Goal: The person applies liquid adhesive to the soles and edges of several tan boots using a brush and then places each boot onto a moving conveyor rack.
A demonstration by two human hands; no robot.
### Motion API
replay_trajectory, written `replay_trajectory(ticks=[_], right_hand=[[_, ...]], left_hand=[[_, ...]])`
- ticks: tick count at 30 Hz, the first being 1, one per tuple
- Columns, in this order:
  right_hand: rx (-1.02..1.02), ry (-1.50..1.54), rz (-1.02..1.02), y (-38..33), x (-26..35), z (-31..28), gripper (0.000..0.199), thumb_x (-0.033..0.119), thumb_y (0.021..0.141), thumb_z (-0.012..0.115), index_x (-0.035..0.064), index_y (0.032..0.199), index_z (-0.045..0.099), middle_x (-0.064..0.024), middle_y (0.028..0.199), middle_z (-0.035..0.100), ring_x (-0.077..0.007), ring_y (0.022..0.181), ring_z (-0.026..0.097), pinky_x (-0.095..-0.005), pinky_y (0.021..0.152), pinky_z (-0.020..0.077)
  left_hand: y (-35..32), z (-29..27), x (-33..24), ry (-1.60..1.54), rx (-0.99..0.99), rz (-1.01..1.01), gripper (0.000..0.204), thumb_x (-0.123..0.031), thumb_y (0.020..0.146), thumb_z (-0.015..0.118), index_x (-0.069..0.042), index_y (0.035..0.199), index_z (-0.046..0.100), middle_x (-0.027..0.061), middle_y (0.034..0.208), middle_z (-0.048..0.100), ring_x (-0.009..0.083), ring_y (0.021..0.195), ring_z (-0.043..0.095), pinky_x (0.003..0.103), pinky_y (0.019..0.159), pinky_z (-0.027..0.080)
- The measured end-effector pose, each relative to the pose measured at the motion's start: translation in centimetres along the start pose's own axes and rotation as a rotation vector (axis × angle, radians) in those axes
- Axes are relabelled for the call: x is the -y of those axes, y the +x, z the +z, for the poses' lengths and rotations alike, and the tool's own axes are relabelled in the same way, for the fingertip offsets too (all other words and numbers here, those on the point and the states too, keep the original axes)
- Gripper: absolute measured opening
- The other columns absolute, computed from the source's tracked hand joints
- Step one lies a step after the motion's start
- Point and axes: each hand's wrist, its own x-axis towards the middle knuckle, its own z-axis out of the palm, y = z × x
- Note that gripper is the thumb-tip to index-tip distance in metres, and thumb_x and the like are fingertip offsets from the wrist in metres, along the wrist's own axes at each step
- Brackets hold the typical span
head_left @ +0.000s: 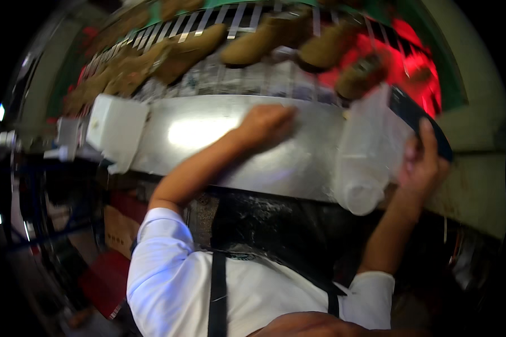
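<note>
Left hand flat, open on the steel counter; right hand grips, seemingly, a clear plastic bag

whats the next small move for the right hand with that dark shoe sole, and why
Probably carry the dark curved shoe sole a little forward toward the tan suede boots on the slatted conveyor. The right hand grips the sole, raised beside a translucent plastic bag, while the left hand rests flat on the shiny metal ledge.

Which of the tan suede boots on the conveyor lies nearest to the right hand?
The tan suede boot at the far right of the row, under red light, just above the clear plastic bag that the right hand holds.
</note>
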Motion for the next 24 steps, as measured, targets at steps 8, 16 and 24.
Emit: replay_trajectory(ticks=[8,16,24], right_hand=[[-0.005,-0.016,-0.017,2.1,-3.4,-5.3,0.023,0.022,0.094,0.068,0.0018,0.087,0.075,0.0012,0.055,0.042,-0.0056,0.042,0.025,-0.0233,0.043,0.0145],[0.002,-0.11,-0.081,3.2,-3.8,-5.9,0.032,0.021,0.099,0.054,0.0117,0.124,0.071,0.0027,0.065,0.039,-0.0061,0.05,0.026,-0.0219,0.049,0.0167],[-0.078,-0.084,-0.019,4.5,-3.6,-6.3,0.03,0.031,0.101,0.054,0.0211,0.123,0.071,0.0015,0.067,0.042,-0.0066,0.049,0.027,-0.0211,0.047,0.0178]], left_hand=[[-2.3,2.8,1.3,0.058,-0.094,0.011,0.019,-0.022,0.089,0.069,-0.008,0.079,0.061,0.0108,0.064,0.061,0.0321,0.058,0.063,0.044,0.054,0.05],[-2.3,3.3,1.0,0.009,-0.101,-0.119,0.015,-0.021,0.086,0.069,-0.009,0.088,0.06,0.0108,0.066,0.062,0.0337,0.061,0.064,0.046,0.057,0.05],[-1.2,4.2,1.7,-0.143,-0.243,-0.082,0.016,-0.022,0.089,0.067,-0.009,0.083,0.06,0.0141,0.064,0.061,0.0366,0.059,0.062,0.046,0.054,0.05]])
